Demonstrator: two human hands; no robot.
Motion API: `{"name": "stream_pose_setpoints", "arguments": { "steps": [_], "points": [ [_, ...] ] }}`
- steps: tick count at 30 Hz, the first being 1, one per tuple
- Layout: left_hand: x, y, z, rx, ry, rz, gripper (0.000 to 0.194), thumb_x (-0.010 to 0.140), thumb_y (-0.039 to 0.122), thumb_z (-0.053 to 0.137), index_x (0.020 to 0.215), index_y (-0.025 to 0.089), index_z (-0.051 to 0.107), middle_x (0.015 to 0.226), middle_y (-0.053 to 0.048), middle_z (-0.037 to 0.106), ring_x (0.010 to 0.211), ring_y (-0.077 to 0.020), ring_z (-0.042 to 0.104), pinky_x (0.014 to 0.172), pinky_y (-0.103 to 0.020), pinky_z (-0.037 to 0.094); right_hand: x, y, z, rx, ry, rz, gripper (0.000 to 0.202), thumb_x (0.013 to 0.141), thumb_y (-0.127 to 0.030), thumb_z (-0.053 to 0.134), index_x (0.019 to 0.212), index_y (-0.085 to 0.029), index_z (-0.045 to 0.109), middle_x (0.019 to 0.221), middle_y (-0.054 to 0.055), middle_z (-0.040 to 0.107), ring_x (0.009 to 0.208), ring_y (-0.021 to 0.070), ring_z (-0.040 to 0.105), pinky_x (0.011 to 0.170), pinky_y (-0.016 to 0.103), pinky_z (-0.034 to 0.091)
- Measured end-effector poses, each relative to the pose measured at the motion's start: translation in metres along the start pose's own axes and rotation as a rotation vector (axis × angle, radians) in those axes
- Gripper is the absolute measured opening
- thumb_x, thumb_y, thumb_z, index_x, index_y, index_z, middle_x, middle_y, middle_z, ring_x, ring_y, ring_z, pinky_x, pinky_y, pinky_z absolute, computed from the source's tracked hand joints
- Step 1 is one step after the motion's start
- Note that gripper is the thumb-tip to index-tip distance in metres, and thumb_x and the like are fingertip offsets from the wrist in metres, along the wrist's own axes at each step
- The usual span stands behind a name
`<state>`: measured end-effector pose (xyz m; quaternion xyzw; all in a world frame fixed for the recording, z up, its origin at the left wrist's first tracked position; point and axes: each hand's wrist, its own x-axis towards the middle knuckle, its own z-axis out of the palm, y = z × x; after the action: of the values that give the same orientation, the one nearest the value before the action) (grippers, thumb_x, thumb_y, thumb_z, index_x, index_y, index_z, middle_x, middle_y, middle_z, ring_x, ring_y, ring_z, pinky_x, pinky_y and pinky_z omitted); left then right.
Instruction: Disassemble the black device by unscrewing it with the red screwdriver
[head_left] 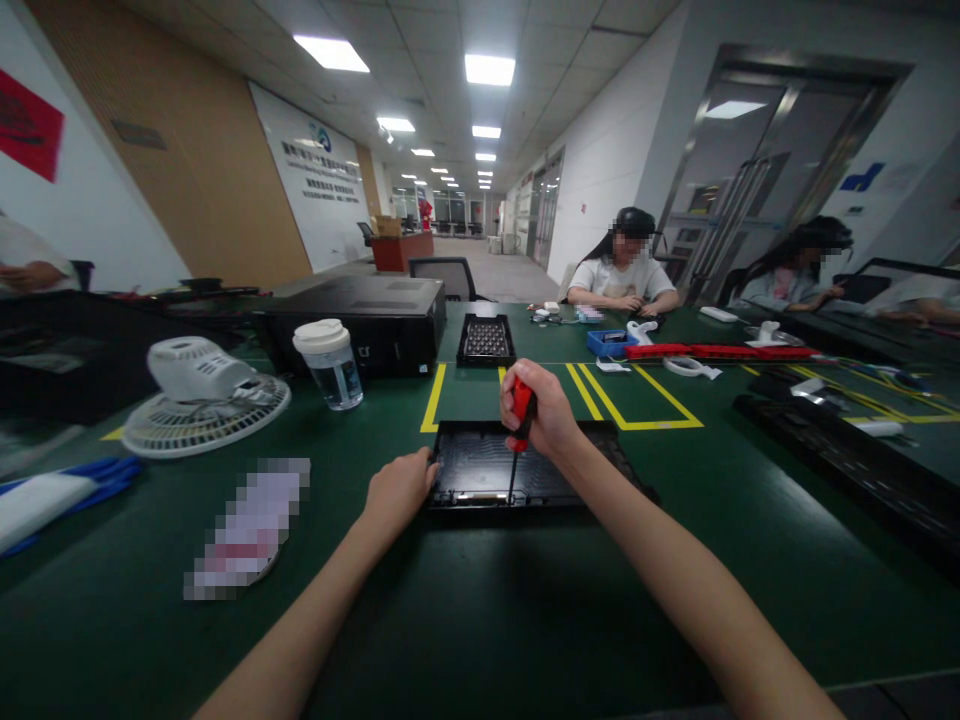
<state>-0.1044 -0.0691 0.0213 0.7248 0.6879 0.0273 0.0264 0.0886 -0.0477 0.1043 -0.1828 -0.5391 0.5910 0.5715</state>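
My right hand (546,408) is wrapped round the red and black handle of a screwdriver (520,415). The screwdriver stands nearly upright, its thin shaft pointing down to the near edge of a black plastic panel (555,474). The tip meets the panel just right of a pale metallic strip (481,497); I cannot make out a screw there. Lying flat on the green table (465,620), the panel has a raised rim and a ridged inner face. My left hand (403,487) grips the panel's left edge, with its fingertips partly hidden by the rim.
Beyond the panel sits a black tray (486,340) of small parts. To the left are a lidded cup (335,370), a white fan (202,395), a black computer case (360,320) and a blurred-out flat object (251,525). A long black part (847,465) lies right; co-workers (624,270) sit beyond.
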Motion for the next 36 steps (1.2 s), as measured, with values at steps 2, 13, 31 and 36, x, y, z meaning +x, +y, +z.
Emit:
{"name": "stream_pose_setpoints", "arguments": {
  "steps": [2,13,31,36],
  "points": [
    [0.000,0.000,0.000,0.000,0.001,0.001,0.032,0.087,0.038,0.032,0.103,0.020,0.054,0.099,-0.010,0.065,0.089,-0.0239,0.062,0.070,-0.033,0.048,-0.001,0.000,0.001,-0.010,0.022,-0.007,0.022,0.079,-0.036,0.048,0.068,-0.017,0.049,0.050,-0.006,0.049,0.033,0.0054,0.042,0.033,0.017,0.033],
    [0.002,-0.003,0.004,-0.015,0.026,0.022,0.031,0.087,0.038,0.032,0.101,0.021,0.054,0.096,-0.009,0.065,0.085,-0.0237,0.062,0.066,-0.033,0.048,-0.003,0.001,0.008,-0.077,0.129,-0.083,0.023,0.080,-0.036,0.050,0.067,-0.017,0.048,0.049,-0.006,0.048,0.032,0.0046,0.041,0.030,0.015,0.030],
    [0.001,-0.001,0.003,0.001,0.001,-0.001,0.032,0.087,0.039,0.032,0.103,0.021,0.053,0.097,-0.009,0.066,0.087,-0.0231,0.062,0.069,-0.032,0.048,-0.006,0.008,0.019,-0.225,0.379,-0.219,0.028,0.081,-0.041,0.049,0.066,-0.017,0.048,0.050,-0.007,0.046,0.032,0.0027,0.038,0.028,0.014,0.026],
    [0.000,0.000,0.000,0.000,0.010,0.011,0.032,0.087,0.039,0.032,0.102,0.020,0.054,0.096,-0.009,0.066,0.085,-0.0237,0.063,0.068,-0.033,0.048,-0.008,0.009,0.018,-0.252,0.419,-0.278,0.028,0.081,-0.040,0.049,0.066,-0.017,0.048,0.052,-0.007,0.045,0.034,0.0025,0.039,0.032,0.014,0.029]
  ]
}}
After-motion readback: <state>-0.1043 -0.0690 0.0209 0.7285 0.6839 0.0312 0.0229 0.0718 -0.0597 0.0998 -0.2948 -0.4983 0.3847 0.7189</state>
